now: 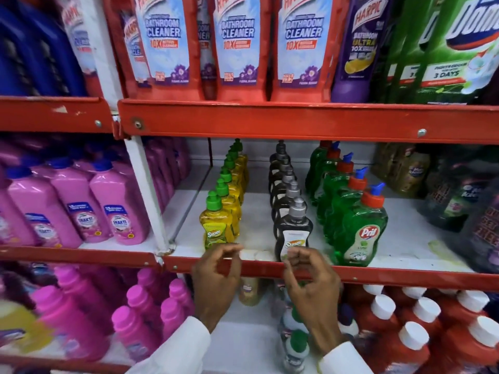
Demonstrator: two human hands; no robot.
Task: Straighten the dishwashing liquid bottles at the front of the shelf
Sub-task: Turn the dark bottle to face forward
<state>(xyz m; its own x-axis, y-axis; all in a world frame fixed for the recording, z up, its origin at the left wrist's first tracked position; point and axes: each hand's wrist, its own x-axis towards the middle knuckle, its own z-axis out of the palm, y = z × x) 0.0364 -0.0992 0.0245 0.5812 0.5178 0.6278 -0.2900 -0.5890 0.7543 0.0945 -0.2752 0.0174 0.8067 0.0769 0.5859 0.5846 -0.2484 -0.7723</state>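
Observation:
Three rows of dishwashing liquid bottles stand on the middle shelf (405, 276). A yellow bottle with a green cap (216, 225) fronts the left row. A dark bottle with a grey cap (293, 230) fronts the middle row. A green Pril bottle with a red and blue cap (360, 230) fronts the right row. My left hand (216, 282) hovers just below the yellow bottle with fingers loosely curled and empty. My right hand (310, 282) is in front of the dark bottle's base, fingers curled, apart from it as far as I can see.
Pink bottles (81, 211) fill the shelf bay to the left. Dark refill pouches (472, 211) sit at the right. Red bathroom cleaner pouches (235, 44) stand on the shelf above. Pink and red bottles (405, 333) crowd the lower shelf behind my wrists.

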